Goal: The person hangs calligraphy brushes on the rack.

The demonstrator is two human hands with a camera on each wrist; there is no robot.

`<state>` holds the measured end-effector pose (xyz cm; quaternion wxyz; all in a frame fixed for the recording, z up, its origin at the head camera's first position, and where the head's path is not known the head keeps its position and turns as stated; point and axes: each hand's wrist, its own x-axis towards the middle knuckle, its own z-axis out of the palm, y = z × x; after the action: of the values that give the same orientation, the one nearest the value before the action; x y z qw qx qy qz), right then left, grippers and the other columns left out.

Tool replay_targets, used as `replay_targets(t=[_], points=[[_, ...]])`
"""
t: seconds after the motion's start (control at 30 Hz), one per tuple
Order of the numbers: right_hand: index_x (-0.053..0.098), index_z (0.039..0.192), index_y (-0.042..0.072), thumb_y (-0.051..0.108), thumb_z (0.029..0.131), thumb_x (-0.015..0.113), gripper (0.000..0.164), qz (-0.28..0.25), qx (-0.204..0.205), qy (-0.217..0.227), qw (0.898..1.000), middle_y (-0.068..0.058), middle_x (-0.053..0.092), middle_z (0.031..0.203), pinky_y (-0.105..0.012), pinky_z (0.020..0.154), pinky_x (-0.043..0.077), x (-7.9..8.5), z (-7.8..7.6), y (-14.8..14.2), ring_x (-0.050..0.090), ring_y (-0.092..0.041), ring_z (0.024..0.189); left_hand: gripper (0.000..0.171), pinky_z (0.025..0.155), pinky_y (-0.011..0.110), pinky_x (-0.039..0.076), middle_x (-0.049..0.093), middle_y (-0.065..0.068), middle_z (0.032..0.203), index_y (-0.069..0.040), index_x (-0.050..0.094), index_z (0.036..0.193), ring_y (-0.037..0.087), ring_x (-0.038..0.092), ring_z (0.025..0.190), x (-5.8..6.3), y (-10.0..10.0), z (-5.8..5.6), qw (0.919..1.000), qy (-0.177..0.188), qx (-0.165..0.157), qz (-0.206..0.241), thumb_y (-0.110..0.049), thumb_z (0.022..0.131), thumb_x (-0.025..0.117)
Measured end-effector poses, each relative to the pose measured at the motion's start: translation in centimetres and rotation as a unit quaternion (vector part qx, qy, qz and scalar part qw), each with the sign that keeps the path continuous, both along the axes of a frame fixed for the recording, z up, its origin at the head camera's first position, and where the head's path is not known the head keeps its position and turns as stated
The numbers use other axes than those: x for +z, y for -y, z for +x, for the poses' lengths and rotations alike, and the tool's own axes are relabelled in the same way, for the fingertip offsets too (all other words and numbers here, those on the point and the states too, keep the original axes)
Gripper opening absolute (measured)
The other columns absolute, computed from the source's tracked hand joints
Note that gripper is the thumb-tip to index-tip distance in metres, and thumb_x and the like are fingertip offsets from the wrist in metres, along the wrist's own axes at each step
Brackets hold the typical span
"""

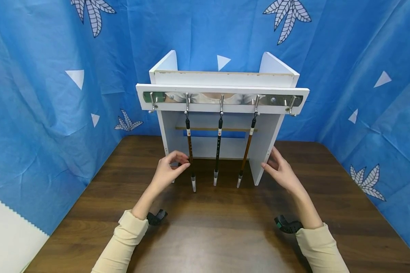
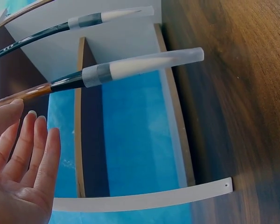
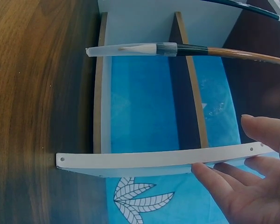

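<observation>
Three capped calligraphy brushes hang from a hook rail (image 1: 223, 99): a left brown brush (image 1: 190, 146), a dark middle brush (image 1: 218, 148) and a right brown brush (image 1: 247, 148). Beside the left brush is my left hand (image 1: 169, 168), its fingers loosely bent and spread. In the left wrist view the thumb tip overlaps the handle of the left brush (image 2: 35, 92), while the other fingers stay apart from it. My right hand (image 1: 281, 172) is at the front edge of the right side panel (image 3: 154, 158), fingers to its outer side and thumb toward the inside, with nothing gripped.
The rail belongs to a white shelf unit (image 1: 222, 79) standing on a dark wooden table (image 1: 205, 235). Two outer hooks, left (image 1: 152, 101) and right (image 1: 291, 104), carry no brush. A blue patterned cloth (image 1: 225, 34) hangs behind and at both sides.
</observation>
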<state>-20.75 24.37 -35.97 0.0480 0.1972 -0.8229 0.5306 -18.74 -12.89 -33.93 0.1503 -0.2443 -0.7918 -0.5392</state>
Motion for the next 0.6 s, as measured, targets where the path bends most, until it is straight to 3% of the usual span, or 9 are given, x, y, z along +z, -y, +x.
replay_targets(t=[0.17, 0.6], points=[[0.007, 0.152, 0.014, 0.007, 0.095, 0.054, 0.075, 0.004, -0.001, -0.004, 1.000, -0.029, 0.016, 0.148, -0.058, 0.087, 0.039, 0.18, 0.03, -0.04, 0.030, -0.053, 0.123, 0.016, 0.066, 0.027, 0.054, 0.065, 0.017, 0.090, 0.006, 0.062, 0.099, 0.029, 0.061, 0.083, 0.06, -0.02, 0.04, 1.0000, 0.001, 0.002, -0.001, 0.000, 0.085, 0.067], [0.006, 0.152, 0.016, 0.009, 0.096, 0.054, 0.074, 0.008, 0.006, 0.004, 1.000, -0.026, 0.014, 0.149, -0.057, 0.089, 0.038, 0.18, 0.05, -0.13, 0.029, -0.050, 0.126, 0.016, 0.070, 0.031, 0.054, 0.064, 0.017, 0.091, 0.006, 0.062, 0.099, 0.029, 0.060, 0.083, -0.36, 0.52, 0.21, 0.9999, 0.010, -0.005, -0.003, 0.000, 0.086, 0.066]])
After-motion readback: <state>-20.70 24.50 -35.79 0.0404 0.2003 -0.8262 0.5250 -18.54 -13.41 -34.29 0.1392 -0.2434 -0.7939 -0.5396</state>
